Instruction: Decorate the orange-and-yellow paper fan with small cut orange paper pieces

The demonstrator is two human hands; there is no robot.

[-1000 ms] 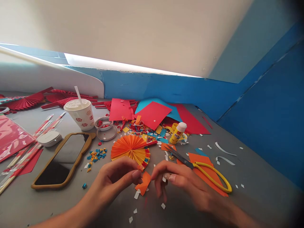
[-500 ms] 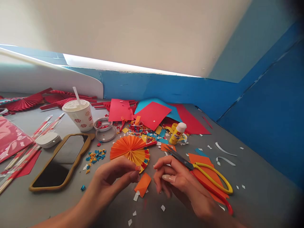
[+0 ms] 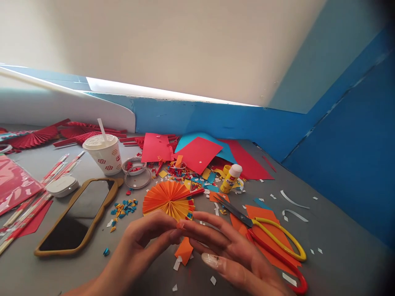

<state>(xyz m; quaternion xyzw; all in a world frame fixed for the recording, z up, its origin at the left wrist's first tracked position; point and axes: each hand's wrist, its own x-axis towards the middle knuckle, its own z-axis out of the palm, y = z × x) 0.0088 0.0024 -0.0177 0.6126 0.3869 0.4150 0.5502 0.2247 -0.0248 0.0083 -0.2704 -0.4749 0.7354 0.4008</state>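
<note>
My left hand (image 3: 148, 240) is pinched around a tiny orange paper scrap (image 3: 180, 225), just in front of a round orange and yellow pleated paper fan (image 3: 168, 201). My right hand (image 3: 228, 253) stretches left, its long-nailed fingertips reaching the left fingertips. Under both hands lies a folded orange paper piece (image 3: 184, 251), partly hidden. To the right, long scissors with yellow and red handles (image 3: 262, 224) rest on orange paper sheets (image 3: 265, 232).
The grey tabletop (image 3: 333, 242) holds paper scraps, a glue stick (image 3: 231, 179), a lidded paper cup with a straw (image 3: 101, 154), a gold-framed mirror (image 3: 75, 218), and a tape roll (image 3: 137, 177). Red and blue paper (image 3: 197, 154) lies at the back, against a blue wall (image 3: 216, 117).
My right hand has moved left and turned, bringing its fingers to my left fingertips. The whole scene sits slightly lower in the view.
</note>
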